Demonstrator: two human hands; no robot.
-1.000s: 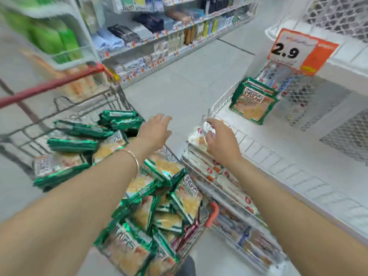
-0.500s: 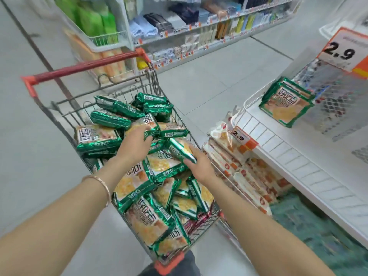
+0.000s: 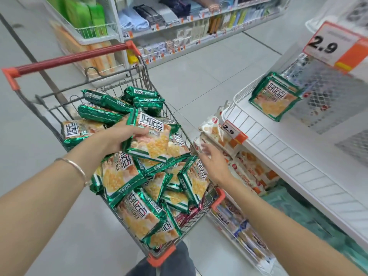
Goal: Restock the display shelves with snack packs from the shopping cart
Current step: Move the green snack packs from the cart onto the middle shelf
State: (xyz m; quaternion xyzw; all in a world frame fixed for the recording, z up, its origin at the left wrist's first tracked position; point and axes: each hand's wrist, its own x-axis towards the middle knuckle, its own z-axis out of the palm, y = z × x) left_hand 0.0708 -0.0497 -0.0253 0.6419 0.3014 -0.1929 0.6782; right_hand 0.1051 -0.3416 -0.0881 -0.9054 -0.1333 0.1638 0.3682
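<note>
A wire shopping cart (image 3: 59, 108) with a red handle is heaped with several green snack packs (image 3: 123, 176). My left hand (image 3: 117, 136) grips one green snack pack (image 3: 151, 136) by its left edge and holds it lifted above the heap. My right hand (image 3: 214, 162) hovers over the cart's right rim with its fingers spread, holding nothing. On the right stands a white display shelf (image 3: 298, 156). A small stack of the same green packs (image 3: 275, 96) leans against the shelf's mesh back.
White and orange snack packs (image 3: 249, 168) fill the lower shelf beside the cart. Two 2.9 price tags (image 3: 234, 132) hang on the shelves. An aisle of shelving (image 3: 179, 26) runs across the back, with tiled floor between.
My left hand has closed on a green pack and lifted it off the heap. My right hand has come up off the packs and moved right, toward the cart's rim.
</note>
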